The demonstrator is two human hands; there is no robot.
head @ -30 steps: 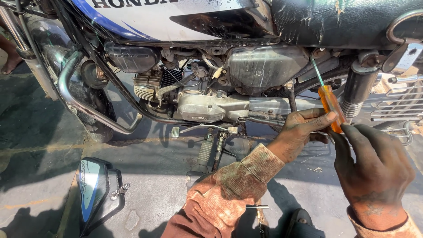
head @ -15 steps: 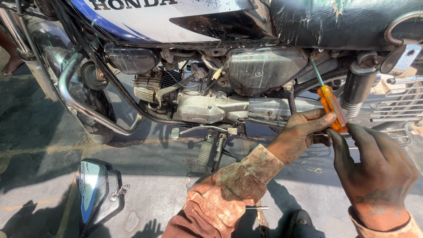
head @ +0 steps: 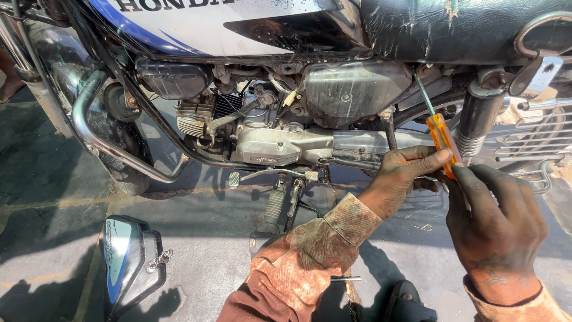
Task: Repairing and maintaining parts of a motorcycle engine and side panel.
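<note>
Concrete floor (head: 196, 238) under motorcycle (head: 286, 137); both hands' fingers (head: 417, 158) clamped around orange screwdriver (head: 444, 140), tip hidden behind frame.

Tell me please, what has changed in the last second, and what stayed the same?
Little changed. Both hands keep hold of the orange screwdriver: left hand, right hand. Its tip stays near the side cover. The motorcycle and the loose panel on the ground did not move.

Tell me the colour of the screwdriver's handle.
Orange, translucent; the screwdriver shows best in the head view.
</note>
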